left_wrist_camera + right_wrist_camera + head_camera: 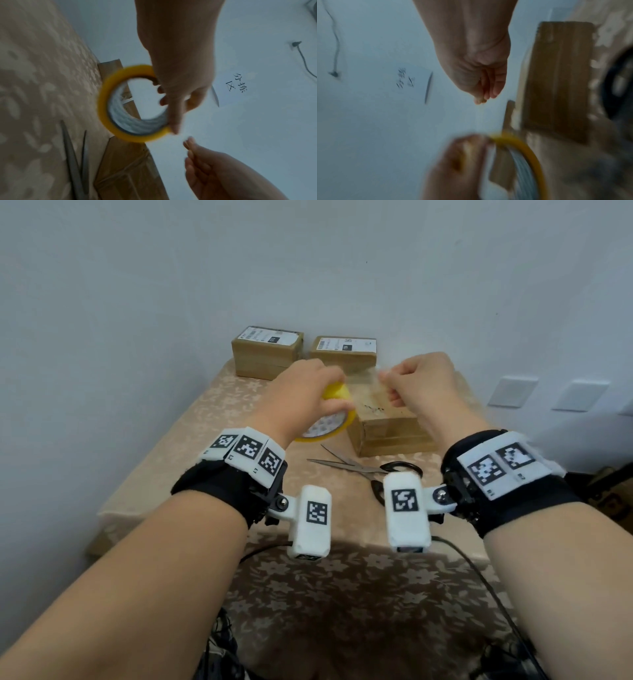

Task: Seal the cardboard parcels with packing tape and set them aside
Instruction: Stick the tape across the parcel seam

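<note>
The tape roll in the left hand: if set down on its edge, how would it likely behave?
The tape roll is a thin round ring, so it would probably roll or topple. Its hollow core suggests it is light. The left hand grips it through the core.

The head view looks forward and down from above both forearms onto a table (pixel 191 440) set against a white wall (pixel 137 285). The left wrist view — close in, tilted — looks along the left hand (pixel 181 75) past a tape roll (pixel 135 104) toward that wall. The right wrist view, blurred, looks along the right hand (pixel 476 65) the same way. All three share the roll, the nearest parcel (pixel 387 426) and both hands — the wrist views also catch wall writing (pixel 237 84).
</note>
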`<state>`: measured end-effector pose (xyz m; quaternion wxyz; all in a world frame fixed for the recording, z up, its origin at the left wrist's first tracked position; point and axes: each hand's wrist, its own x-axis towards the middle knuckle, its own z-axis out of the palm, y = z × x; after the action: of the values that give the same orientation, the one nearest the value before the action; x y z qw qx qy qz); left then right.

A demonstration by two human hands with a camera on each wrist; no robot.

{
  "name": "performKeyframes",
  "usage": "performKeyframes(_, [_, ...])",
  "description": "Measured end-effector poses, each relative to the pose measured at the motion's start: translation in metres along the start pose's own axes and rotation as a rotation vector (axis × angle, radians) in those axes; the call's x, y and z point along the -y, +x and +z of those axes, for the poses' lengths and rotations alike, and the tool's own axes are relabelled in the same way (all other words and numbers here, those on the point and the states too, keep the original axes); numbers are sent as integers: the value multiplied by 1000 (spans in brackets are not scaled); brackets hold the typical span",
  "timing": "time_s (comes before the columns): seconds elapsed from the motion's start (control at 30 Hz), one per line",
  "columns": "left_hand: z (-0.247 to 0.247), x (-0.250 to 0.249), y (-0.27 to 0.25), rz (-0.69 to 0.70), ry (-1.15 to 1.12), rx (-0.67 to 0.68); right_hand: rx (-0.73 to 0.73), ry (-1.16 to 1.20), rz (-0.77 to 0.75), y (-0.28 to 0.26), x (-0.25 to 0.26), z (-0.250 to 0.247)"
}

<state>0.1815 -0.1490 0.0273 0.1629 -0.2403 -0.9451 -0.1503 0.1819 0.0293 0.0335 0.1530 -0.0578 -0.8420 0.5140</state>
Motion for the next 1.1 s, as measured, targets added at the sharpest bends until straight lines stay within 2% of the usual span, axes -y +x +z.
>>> performKeyframes(0.07, [2, -1, 4, 3, 77, 78, -14, -42, -1, 3, -3, -7])
performKeyframes(0.3, [9, -6, 10, 5, 132, 207, 6, -281, 23, 4, -17, -3])
performKeyframes(0.73, [12, -13, 28, -22, 205, 307, -31, -415, -5, 5, -22, 8])
performKeyframes(0.93, [17, -13, 28, -20, 211, 321, -79, -364, -20, 11, -28, 9])
performKeyframes(1.1, [21, -11, 28, -27, 201, 332, -22, -489, -50, 16, -34, 10])
